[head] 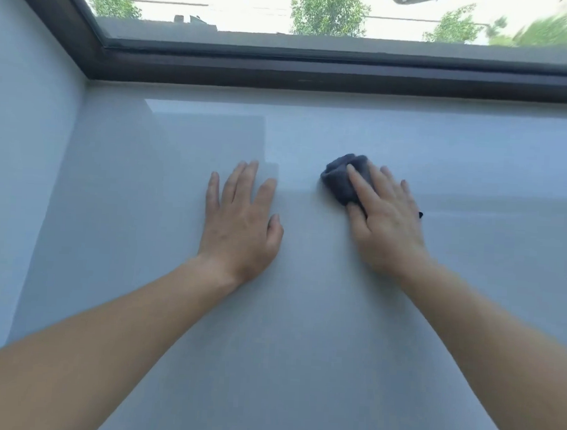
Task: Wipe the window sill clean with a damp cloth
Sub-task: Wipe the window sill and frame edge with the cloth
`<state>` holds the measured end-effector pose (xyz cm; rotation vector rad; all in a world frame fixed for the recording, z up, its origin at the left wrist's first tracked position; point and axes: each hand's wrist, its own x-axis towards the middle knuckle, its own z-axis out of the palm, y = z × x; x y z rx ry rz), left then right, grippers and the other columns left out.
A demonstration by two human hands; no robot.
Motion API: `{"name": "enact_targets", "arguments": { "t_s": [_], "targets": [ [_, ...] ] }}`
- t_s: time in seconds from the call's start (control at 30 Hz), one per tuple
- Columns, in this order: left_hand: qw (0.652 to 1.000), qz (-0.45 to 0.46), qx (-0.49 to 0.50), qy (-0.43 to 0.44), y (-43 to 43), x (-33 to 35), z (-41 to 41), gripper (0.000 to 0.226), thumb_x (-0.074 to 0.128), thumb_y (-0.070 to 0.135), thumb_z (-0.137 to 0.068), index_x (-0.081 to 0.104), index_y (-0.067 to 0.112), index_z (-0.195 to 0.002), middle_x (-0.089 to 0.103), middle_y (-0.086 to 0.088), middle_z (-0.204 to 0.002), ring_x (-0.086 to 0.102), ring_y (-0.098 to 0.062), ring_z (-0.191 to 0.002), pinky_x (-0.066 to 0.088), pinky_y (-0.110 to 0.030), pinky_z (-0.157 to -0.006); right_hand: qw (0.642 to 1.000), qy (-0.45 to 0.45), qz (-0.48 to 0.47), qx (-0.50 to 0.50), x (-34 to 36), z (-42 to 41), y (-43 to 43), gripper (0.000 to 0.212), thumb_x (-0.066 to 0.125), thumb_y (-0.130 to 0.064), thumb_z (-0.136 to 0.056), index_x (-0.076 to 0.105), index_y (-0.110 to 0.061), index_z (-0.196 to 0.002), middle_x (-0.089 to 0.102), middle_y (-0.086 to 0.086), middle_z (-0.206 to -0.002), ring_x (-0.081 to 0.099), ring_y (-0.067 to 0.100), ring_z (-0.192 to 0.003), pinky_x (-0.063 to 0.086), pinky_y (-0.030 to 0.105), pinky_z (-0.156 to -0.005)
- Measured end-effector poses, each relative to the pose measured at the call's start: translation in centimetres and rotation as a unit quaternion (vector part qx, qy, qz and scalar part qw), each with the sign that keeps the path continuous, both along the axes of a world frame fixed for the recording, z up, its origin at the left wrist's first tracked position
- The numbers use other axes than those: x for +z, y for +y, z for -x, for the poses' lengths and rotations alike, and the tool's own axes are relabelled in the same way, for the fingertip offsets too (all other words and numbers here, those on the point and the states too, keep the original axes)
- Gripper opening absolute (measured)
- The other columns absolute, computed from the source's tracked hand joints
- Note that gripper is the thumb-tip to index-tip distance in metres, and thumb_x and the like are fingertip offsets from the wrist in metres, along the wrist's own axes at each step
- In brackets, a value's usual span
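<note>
Here, the bunched dark cloth (341,180) is pressed onto the window sill (302,331) by the straight fingers of the right hand (386,226), well short of the dark window frame (315,76) at the back edge. The left hand (239,225) is laid flat nearby, fingers spread, nothing held; bare sill is left towards the side wall (22,168).

The scene was recorded through a single wide-angle view, worn at the person's head and directed forward and downward. The window sill (302,331) was looked upon from close above and filled most of the picture, the dark window frame (315,76) being caught near the top. The left forearm (105,337) and right forearm (485,340) were taken in from the lower corners.
</note>
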<state>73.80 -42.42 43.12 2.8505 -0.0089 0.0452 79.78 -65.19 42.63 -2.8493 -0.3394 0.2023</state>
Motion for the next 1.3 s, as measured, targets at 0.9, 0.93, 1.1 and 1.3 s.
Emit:
{"name": "enact_targets", "arguments": {
  "t_s": [0.9,0.93,1.1,1.3],
  "targets": [
    [0.992,-0.033,0.109,0.049,-2.2,-1.0,-5.7,0.067,0.02,0.048,-0.093,0.023,0.021,-0.154,0.006,-0.006,-0.166,-0.003,-0.021,-0.153,-0.002,-0.048,-0.122,0.996,-0.052,-0.02,-0.069,-0.5,-12.5,1.1,0.054,0.032,-0.03,-0.101,0.024,-0.033,-0.154,0.025,0.002,-0.16,0.015,0.027,-0.148,0.003,0.046,-0.122],
    [0.992,-0.031,0.108,0.049,-2.2,-0.9,-5.7,0.066,0.02,0.047,-0.093,0.023,0.021,-0.154,0.007,-0.006,-0.166,-0.003,-0.021,-0.153,-0.002,-0.048,-0.122,0.996,-0.051,-0.025,-0.065,-0.5,-11.7,1.1,0.054,0.032,-0.029,-0.101,0.023,-0.032,-0.154,0.024,0.002,-0.161,0.014,0.027,-0.149,0.002,0.046,-0.123],
    [0.993,-0.024,0.108,0.04,-2.2,-0.7,-5.7,0.064,0.022,0.045,-0.093,0.026,0.021,-0.152,0.01,-0.008,-0.166,0.0,-0.022,-0.153,-0.001,-0.049,-0.122,0.999,-0.052,-0.007,0.013,-0.8,-12.9,-2.6,0.055,0.029,-0.033,-0.099,0.025,-0.03,-0.154,0.03,0.004,-0.158,0.022,0.029,-0.146,0.011,0.05,-0.12],
    [0.999,-0.029,0.015,-0.036,-3.9,-0.4,-5.6,0.055,0.033,0.019,-0.085,0.052,0.01,-0.136,0.045,-0.017,-0.15,0.036,-0.032,-0.143,0.018,-0.059,-0.118,0.998,-0.051,-0.013,-0.031,-0.5,-11.1,-2.5,0.055,0.034,-0.03,-0.101,0.022,-0.031,-0.155,0.02,0.004,-0.163,0.012,0.028,-0.15,0.004,0.046,-0.122]
  ]
}}
